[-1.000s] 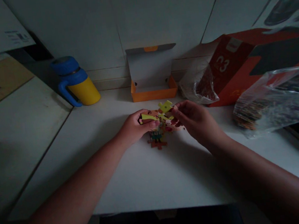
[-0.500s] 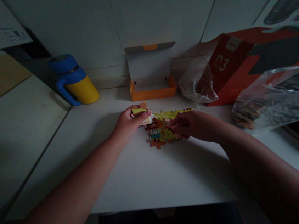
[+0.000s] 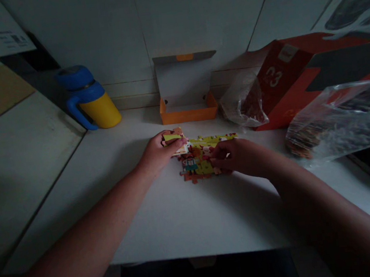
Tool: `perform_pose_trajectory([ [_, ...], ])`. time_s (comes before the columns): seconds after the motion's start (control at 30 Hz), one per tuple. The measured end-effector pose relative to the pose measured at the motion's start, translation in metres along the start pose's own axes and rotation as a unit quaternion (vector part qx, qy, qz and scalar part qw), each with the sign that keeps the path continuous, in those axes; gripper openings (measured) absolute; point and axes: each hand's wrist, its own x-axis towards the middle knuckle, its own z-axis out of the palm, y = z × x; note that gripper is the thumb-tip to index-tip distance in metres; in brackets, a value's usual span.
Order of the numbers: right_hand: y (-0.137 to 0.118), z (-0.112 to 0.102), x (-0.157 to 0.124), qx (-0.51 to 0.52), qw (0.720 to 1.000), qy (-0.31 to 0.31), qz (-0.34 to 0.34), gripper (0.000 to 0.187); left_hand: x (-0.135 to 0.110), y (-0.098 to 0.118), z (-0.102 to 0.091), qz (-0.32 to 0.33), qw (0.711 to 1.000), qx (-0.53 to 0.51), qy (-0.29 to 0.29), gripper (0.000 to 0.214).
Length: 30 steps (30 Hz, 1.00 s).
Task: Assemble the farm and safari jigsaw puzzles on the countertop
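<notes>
My left hand [image 3: 158, 151] is closed around a small stack of jigsaw puzzle pieces [image 3: 174, 137], the thumb lying across the top. Next to it, a partly joined jigsaw puzzle [image 3: 198, 172] lies flat on the white table. Its picture shows cartoon figures on yellow-green, with a brown lower edge and knobbed sides. Over the puzzle's right part is my right hand [image 3: 235, 155], thumb and fingertips drawn together at its surface by a pink figure. Whatever sits between those fingertips is too small and dark to make out. This hand covers part of the puzzle.
Behind the puzzle stands an open orange box [image 3: 189, 115], lid raised against the wall. A blue and yellow flask [image 3: 101, 110] is at the back left. A red carton [image 3: 274, 80], a crumpled clear bag [image 3: 246, 105] and a plastic bag with brown contents [image 3: 306, 139] occupy the right.
My right fingers have shifted slightly at the puzzle's surface, the thumb now lower and a gap showing behind the fingertips. My left hand keeps its hold on the stack. The view has shifted slightly.
</notes>
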Motion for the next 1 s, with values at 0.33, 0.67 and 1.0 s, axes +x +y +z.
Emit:
perform_pose_trajectory([
  [0.33, -0.0016, 0.0059, -0.0014, -0.138, 0.988, 0.063, -0.013, 0.006, 0.0003, -0.002, -0.0013, 0.01, 1.0, 0.015, -0.014, 0.042],
  [0.67, -0.0048, 0.0097, -0.0024, -0.12, 0.99, 0.051, -0.061, 0.019, -0.0003, -0.0012, -0.0003, 0.008, 0.999, 0.034, -0.01, 0.042],
  [1.0, -0.0054, 0.0073, -0.006, -0.209, 0.964, 0.065, -0.15, 0.009, 0.0008, -0.0023, -0.0015, 0.014, 0.999, 0.033, -0.019, 0.041],
])
